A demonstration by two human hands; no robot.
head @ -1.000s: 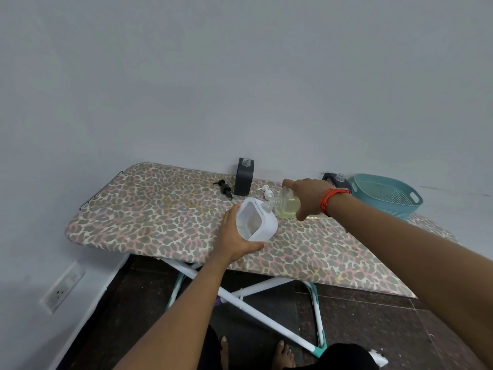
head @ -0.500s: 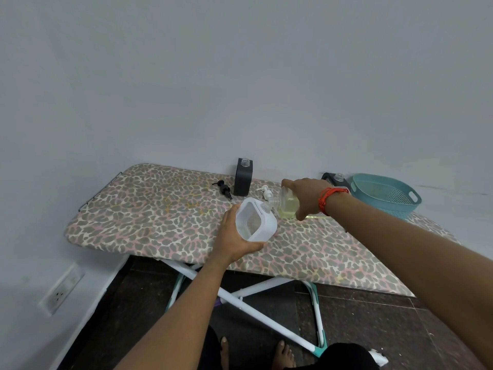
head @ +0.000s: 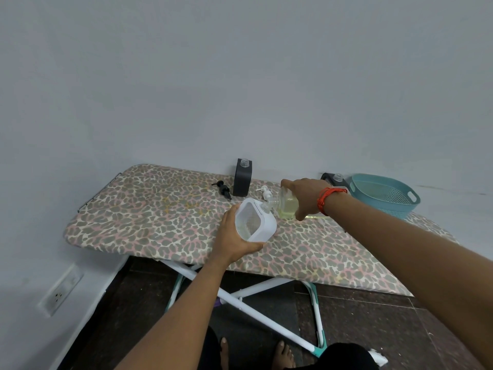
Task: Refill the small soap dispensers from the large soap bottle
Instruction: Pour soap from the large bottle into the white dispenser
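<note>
My left hand [head: 236, 236] grips a small white soap dispenser [head: 256, 219], tilted on the leopard-print ironing board [head: 149, 217]. My right hand [head: 304, 194] holds the large clear bottle of yellowish soap [head: 285, 205] tipped on its side, its mouth at the dispenser's neck. A black dispenser [head: 242, 180] with an open neck stands at the back by the wall. Another black dispenser [head: 333, 179] lies partly hidden behind my right wrist. A white pump head [head: 265, 193] and a black pump head [head: 222, 189] lie loose on the board.
A teal plastic basket [head: 384, 193] sits at the board's right end. The grey wall runs right behind the board. The board's white legs [head: 240, 292] cross over a dark floor, and my bare feet are near them. A wall socket [head: 60, 289] is low at the left.
</note>
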